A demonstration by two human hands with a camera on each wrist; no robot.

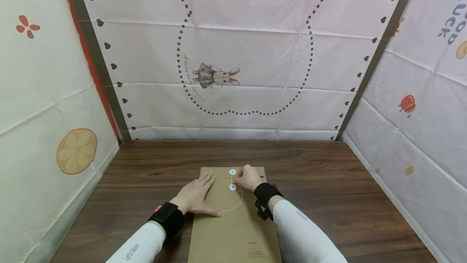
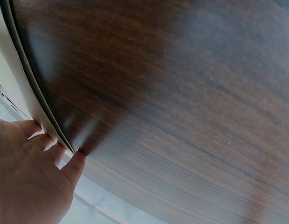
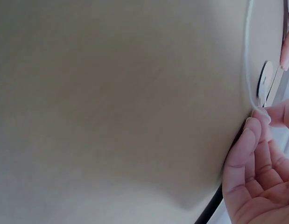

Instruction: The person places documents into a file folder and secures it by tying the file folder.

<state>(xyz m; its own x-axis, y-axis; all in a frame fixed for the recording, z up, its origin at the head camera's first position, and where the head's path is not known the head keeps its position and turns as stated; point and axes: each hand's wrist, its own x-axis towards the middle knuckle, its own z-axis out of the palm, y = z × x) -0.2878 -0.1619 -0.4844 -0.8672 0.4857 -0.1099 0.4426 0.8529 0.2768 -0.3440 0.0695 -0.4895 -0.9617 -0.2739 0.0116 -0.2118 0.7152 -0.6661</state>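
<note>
A brown kraft paper envelope (image 1: pixel 233 230) lies flat on the table, with two white round buttons near its far end: an upper button (image 1: pixel 232 172) on the flap and a lower button (image 1: pixel 232 187) below it. My left hand (image 1: pixel 195 196) rests spread on the envelope's left side, fingers straight, some fingertips at its edge in the left wrist view. Beside the buttons, my right hand (image 1: pixel 249 178) pinches a thin white string (image 3: pixel 248 56) between thumb and fingers. The string runs between the buttons, and its loose end curves down toward my left thumb.
A dark wood-grain table (image 1: pixel 328 198) carries the envelope. White printed cloth walls stand on three sides: the back wall (image 1: pixel 251 60), the left wall (image 1: pixel 40 76) and the right wall (image 1: pixel 419 105). Small red print (image 1: pixel 255 251) marks the envelope's near part.
</note>
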